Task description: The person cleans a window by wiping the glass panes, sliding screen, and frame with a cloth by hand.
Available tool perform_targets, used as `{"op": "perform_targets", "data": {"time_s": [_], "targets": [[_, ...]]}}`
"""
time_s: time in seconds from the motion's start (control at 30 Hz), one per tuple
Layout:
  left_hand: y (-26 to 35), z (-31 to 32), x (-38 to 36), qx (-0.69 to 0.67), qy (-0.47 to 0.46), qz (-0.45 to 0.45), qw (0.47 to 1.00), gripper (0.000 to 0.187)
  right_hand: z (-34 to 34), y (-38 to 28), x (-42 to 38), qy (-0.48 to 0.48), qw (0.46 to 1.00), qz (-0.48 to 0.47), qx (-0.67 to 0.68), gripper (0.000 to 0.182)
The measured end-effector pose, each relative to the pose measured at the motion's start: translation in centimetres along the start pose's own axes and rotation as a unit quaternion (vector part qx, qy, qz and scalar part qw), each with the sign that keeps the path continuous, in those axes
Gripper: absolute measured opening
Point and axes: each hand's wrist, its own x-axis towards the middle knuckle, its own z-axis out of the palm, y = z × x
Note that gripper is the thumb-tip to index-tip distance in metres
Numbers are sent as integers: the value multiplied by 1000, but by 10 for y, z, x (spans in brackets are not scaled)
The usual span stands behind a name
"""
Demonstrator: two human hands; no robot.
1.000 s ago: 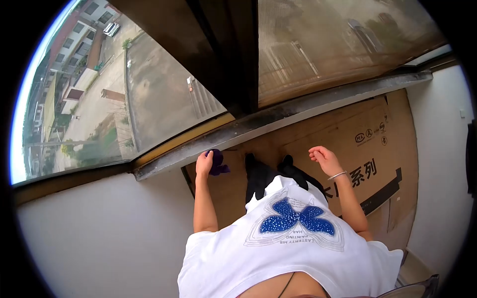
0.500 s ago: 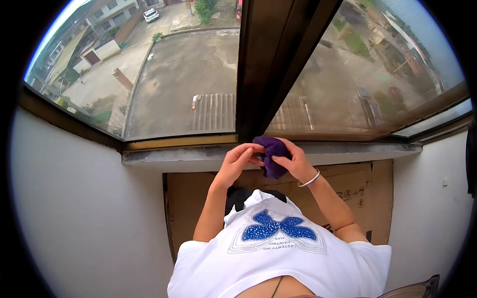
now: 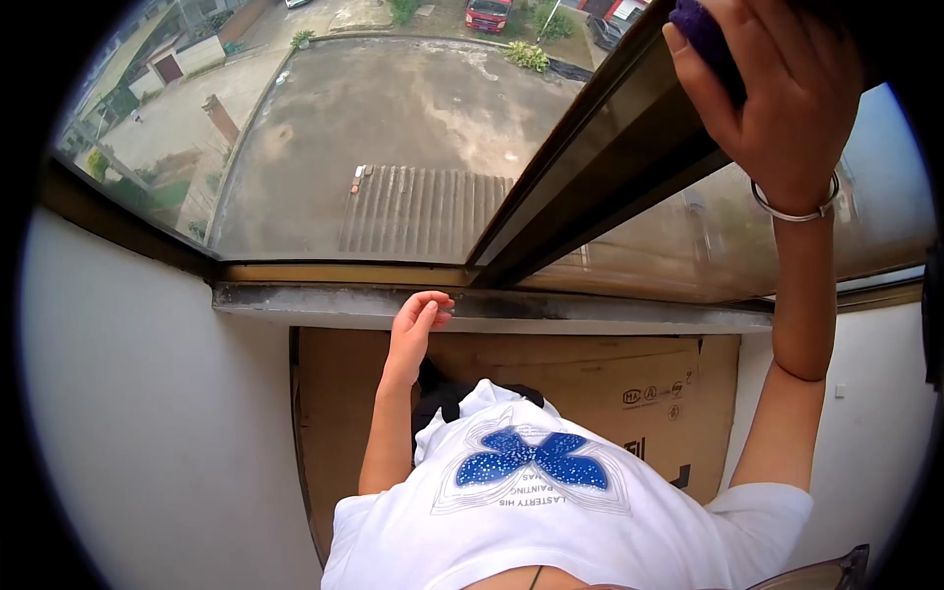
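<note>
In the head view, the right hand (image 3: 787, 98) is raised high at the far right, its fingers wrapped around a crumpled purple cloth (image 3: 700, 28) and pressing it against the dark brown vertical window frame (image 3: 600, 167); only a small corner of the cloth shows above the fingers, so most of it lies hidden under the palm. A thin silver bracelet (image 3: 795, 208) sits at that wrist. The left hand (image 3: 418, 320) is low and nearer, its fingers loosely curled and holding nothing, their tips resting on the grey, grimy window sill (image 3: 590, 313) just left of where the frame meets it. Below the sill a flat brown cardboard sheet (image 3: 590, 379) leans against the white wall (image 3: 147, 413). Judging from this, the wiping goes best with the cloth kept flat under the palm and drawn along the frame in steady strokes, the left hand bracing on the sill for balance, since the reach is high and the ground outside, a grey concrete yard (image 3: 393, 108), lies far below.
</note>
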Motion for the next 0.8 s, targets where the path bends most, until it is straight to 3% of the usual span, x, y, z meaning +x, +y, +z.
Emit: {"op": "perform_targets", "data": {"time_s": [0.13, 0.2, 0.33, 0.43, 0.53, 0.67, 0.8], "targets": [[-19, -12, -2, -25, 38, -48, 998, 21, 25, -78, -15, -67, 985, 139, 75, 16], [-24, -19, -3, -27, 45, -56, 997, 20, 35, -134, -31, -143, 966, 150, 154, 14], [-22, -35, -8, -23, 72, -48, 996, 20, 63, -257, -86, -288, 922, 93, 242, 11], [-26, -48, -14, -32, 120, -32, 992, 19, 81, -315, -129, -300, 899, 59, 313, 7], [-41, -60, -8, -27, 129, -29, 991, 18, 83, -297, -135, -203, 913, 27, 354, 10], [-34, -42, 7, -30, 94, -41, 994, 15, 54, -179, -109, -106, 969, -38, 220, 14], [-17, -6, 32, -7, 27, 9, 1000, 13, 18, -53, -64, -39, 997, -1, 67, 24]]}}
